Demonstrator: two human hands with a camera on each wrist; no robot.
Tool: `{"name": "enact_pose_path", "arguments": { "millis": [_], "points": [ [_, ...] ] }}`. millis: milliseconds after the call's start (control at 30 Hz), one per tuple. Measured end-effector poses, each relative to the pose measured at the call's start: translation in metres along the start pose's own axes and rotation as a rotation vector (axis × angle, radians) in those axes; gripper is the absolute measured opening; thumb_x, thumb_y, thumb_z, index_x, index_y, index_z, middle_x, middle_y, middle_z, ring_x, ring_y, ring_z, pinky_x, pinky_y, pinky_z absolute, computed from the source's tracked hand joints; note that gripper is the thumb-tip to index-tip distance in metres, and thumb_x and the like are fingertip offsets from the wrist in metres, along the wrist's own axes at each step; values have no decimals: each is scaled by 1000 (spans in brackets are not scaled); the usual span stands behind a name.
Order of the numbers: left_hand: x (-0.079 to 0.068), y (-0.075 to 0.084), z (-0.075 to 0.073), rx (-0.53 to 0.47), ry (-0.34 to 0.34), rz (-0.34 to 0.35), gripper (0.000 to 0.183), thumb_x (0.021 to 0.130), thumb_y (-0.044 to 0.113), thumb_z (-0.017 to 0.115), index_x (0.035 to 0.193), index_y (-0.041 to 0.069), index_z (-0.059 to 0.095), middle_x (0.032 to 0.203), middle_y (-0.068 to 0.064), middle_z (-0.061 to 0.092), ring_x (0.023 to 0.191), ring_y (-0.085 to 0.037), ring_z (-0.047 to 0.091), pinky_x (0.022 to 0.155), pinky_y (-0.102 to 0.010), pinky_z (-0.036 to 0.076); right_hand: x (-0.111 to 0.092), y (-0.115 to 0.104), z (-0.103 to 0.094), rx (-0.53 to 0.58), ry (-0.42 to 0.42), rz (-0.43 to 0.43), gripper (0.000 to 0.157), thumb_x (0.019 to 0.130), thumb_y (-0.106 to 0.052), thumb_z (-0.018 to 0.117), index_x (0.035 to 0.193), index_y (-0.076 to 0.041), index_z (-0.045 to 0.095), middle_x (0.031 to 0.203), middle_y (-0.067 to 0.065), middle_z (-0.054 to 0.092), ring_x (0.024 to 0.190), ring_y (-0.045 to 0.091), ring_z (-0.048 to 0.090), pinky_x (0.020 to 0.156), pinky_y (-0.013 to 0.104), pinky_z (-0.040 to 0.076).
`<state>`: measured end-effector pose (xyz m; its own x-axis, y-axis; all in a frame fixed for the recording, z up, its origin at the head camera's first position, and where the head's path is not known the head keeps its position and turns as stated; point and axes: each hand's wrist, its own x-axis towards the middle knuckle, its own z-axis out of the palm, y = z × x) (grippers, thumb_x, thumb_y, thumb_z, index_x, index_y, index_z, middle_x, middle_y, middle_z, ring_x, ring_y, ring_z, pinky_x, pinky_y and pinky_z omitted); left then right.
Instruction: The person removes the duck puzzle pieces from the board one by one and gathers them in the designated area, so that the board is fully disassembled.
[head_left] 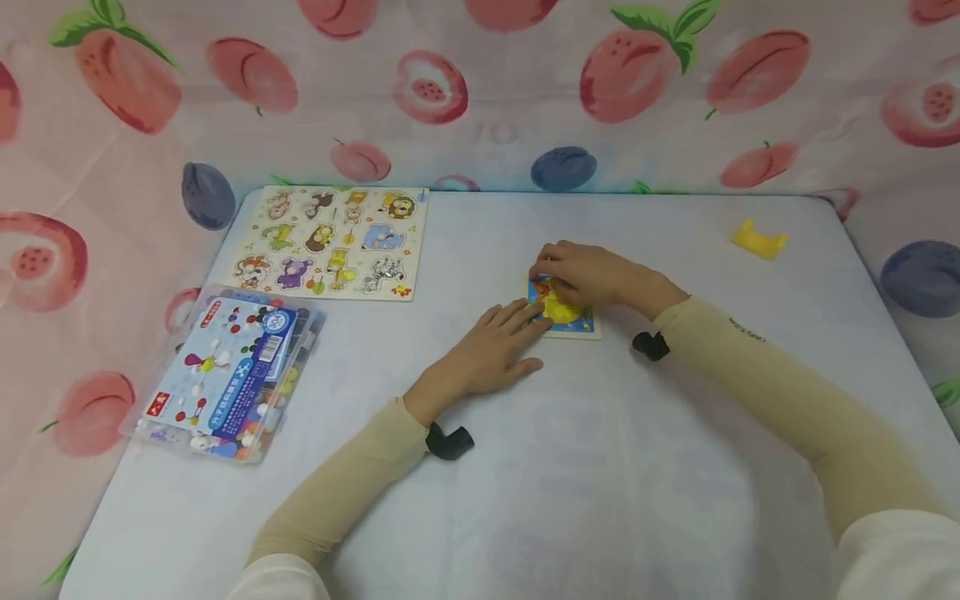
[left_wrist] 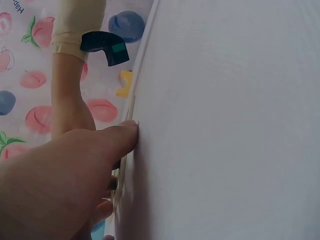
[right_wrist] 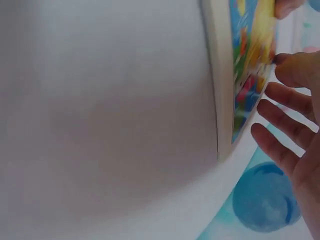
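A small square picture puzzle [head_left: 566, 310], blue-edged with a yellow figure, lies flat on the table. My left hand [head_left: 491, 354] reaches its left side with the fingers extended over the edge. In the left wrist view, the left thumb [left_wrist: 122, 135] stretches out beside the board's thin edge [left_wrist: 120, 187]. Over the upper right of the puzzle, my right hand [head_left: 588, 271] bends its fingers down onto the picture. The right wrist view has the right fingers [right_wrist: 285, 125] spread beside the board [right_wrist: 225, 95]. Whether the right fingertips pinch a piece cannot be made out.
An animal picture board [head_left: 341, 242] lies at the back left. In front of it is a clear plastic case [head_left: 225, 375] with a blue label and several coloured parts. A yellow notched piece [head_left: 759, 240] lies at the back right. Fruit-print cloth [head_left: 495, 83] hangs behind the table.
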<state>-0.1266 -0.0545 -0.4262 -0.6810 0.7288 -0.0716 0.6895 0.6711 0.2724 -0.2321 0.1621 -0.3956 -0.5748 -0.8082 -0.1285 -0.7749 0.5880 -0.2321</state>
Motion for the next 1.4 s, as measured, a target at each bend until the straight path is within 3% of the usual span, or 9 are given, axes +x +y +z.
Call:
{"name": "enact_pose_path", "arguments": {
  "millis": [133,233,367,633,833,1100,1300,1400],
  "points": [
    [0,0,-1,6,-9,-2,60,98,48,40,150,20,26,160,-3,14,148,-24,9,118,-46,14,5,1,-7,-129,-54,-44,37,90,-10,58,125,-21,53,124,5,51,108,24,52,91,44,49],
    [1,1,-1,11,-25,-6,61,99,48,38,151,21,23,160,-2,10,148,-24,6,118,-47,12,8,1,-12,-212,-104,-59,49,82,-8,70,126,-24,52,124,6,51,106,25,52,89,44,51],
    [0,2,-2,28,-51,-20,62,99,50,34,153,22,17,161,-1,3,148,-24,3,118,-48,11,11,-1,-19,-263,-150,-69,61,74,-4,76,126,-24,52,121,6,51,102,26,53,88,44,51],
    [7,8,0,61,-26,-87,62,99,54,25,153,26,13,161,2,3,147,-26,6,115,-49,14,23,-3,-26,-345,-156,-169,34,90,-7,60,120,-23,54,108,6,54,89,25,58,83,42,53],
    [13,16,2,55,-39,-155,62,98,57,21,152,27,16,161,3,3,147,-27,7,113,-50,16,31,-1,-26,-347,-178,-221,27,91,-10,61,115,-20,53,98,4,51,82,24,57,77,41,53],
    [29,32,1,108,-3,-247,62,96,60,24,146,24,32,156,2,22,140,-31,20,104,-58,26,38,-1,-25,-355,-200,-253,20,94,-9,56,111,-18,54,98,5,51,79,23,54,77,40,52],
    [36,41,1,135,-58,-301,68,95,63,24,152,26,17,158,4,17,142,-32,17,103,-64,24,40,-5,-25,-340,-193,-292,13,93,-8,58,104,-15,57,94,3,54,78,22,54,77,39,51],
    [39,43,0,152,-66,-313,69,95,63,23,153,26,14,159,5,16,142,-32,17,102,-65,24,40,-6,-25,-258,-217,-246,14,90,-10,61,102,-15,56,93,1,55,79,20,56,81,39,50]
  ]
}}
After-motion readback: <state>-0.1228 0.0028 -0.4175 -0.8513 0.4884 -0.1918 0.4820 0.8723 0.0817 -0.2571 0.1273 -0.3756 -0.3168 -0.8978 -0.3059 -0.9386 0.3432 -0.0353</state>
